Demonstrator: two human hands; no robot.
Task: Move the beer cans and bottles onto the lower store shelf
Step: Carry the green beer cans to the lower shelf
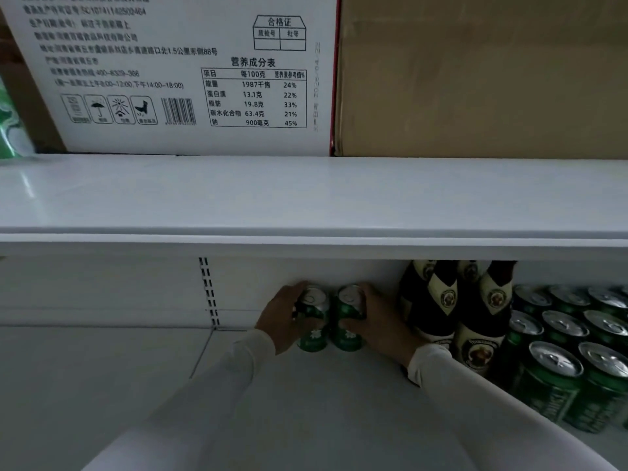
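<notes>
Two white sleeves (339,419) rise from the bottom edge of the head view, nearest the camera, and reach toward the back of the lower store shelf (102,385), a white surface in dim light. The left hand (282,317) curls round the left green beer can (312,322) from its left side, fingers over the rim and thumb at the front. The right hand (377,321) grips the right green beer can (348,319) from its right side, the thumb lying across the can's front. Both cans stand upright on the shelf near the back wall, just beside each other, each with a silver top, a pull tab and a pale emblem on a dark green body. To the right of the right hand stand dark beer bottles (441,300) with cream neck foil and round crests; whether the hand touches them cannot be told. Further right, a block of green cans (557,362) with silver tops fills the shelf in rows up to the frame's edge. A slotted upright (209,294) runs down the back wall left of the hands. Above, the white upper shelf (306,198) carries a white carton (170,73) printed with a nutrition table and barcode, and a plain brown cardboard box (482,76) just beside it on the right.
</notes>
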